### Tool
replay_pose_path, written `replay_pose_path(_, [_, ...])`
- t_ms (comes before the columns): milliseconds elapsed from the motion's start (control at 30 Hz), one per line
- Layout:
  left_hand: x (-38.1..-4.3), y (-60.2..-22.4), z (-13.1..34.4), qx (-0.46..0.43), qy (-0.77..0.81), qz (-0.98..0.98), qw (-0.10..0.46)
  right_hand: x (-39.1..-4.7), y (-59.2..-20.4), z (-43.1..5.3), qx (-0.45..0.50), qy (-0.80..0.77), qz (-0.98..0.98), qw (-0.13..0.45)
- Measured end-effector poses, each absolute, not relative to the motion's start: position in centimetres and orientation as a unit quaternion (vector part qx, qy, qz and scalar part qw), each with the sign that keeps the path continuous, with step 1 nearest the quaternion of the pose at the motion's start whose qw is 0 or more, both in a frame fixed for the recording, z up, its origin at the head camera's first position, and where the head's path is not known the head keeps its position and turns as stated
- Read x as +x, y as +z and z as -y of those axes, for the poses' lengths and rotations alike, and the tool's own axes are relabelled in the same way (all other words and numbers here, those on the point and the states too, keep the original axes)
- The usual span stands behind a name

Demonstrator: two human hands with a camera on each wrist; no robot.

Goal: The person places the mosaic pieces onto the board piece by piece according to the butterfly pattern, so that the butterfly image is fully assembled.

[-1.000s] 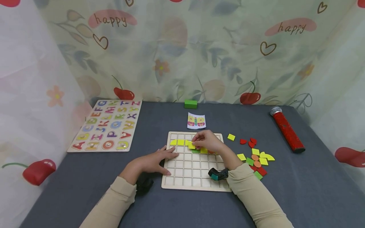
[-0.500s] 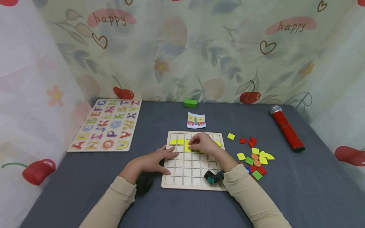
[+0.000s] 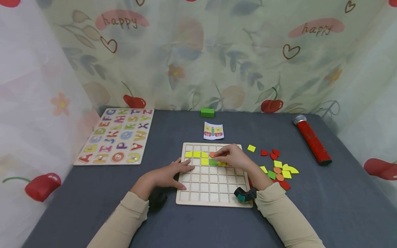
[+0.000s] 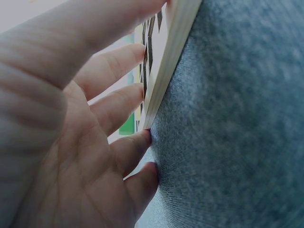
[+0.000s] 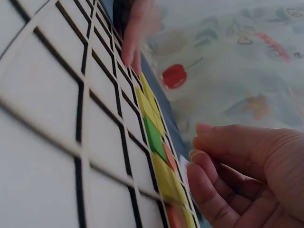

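A wooden grid board (image 3: 204,203) lies on the dark grey table. My left hand (image 3: 165,175) rests at its left edge, fingers spread; the left wrist view shows the fingertips (image 4: 137,52) along the rim. Over the upper rows hovers my right hand (image 3: 232,156), its thumb and fingers loosely bent with nothing seen between them. Beside its fingertips are an orange disc (image 3: 212,154) and a green square (image 3: 213,162). Several yellow squares (image 3: 196,154) fill cells to the left, and the right wrist view shows another yellow piece (image 5: 168,180). The hand hides part of the upper right rows.
Loose coloured pieces (image 3: 277,171) lie right of the board, near a red microphone (image 3: 313,143). Behind the board are a small pattern card (image 3: 213,131) and a green block (image 3: 207,112). An alphabet puzzle board (image 3: 75,163) is at left. Patterned curtains (image 3: 186,44) surround the table.
My right hand has set a yellow square into a cell in the second filled row and let go, then moved right, uncovering the orange disc and green square. The left hand has stayed put.
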State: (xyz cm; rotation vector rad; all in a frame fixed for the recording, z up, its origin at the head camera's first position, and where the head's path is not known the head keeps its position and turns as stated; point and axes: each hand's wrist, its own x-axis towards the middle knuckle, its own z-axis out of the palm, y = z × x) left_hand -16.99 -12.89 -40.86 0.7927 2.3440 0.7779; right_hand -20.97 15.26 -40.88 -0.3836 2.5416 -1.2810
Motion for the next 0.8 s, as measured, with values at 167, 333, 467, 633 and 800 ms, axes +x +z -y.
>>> replay_pose_path(167, [-16.9, -40.9, 12.9, 0.288, 0.289, -0.873, 0.268, -20.5, -40.3, -18.4, -0.134, -0.417, -0.892, 0.113])
replay_pose_path(333, [-17.0, -41.0, 12.9, 0.290, 0.290, -0.872, 0.267, -19.9, -40.0, -21.6, -0.122, -0.398, -0.905, 0.092])
replay_pose_path(467, [-17.0, -41.0, 12.9, 0.295, 0.291, -0.871, 0.265, -19.2, -39.8, -24.0, -0.107, -0.386, -0.912, 0.085])
replay_pose_path(633, [-17.0, -41.0, 12.9, 0.295, 0.290, -0.871, 0.265, -18.1, -39.7, -26.9, -0.083, -0.380, -0.917, 0.084])
replay_pose_path(800, [-17.0, -41.0, 12.9, 0.290, 0.288, -0.873, 0.266, -17.1, -39.6, -29.2, -0.055, -0.378, -0.920, 0.085])
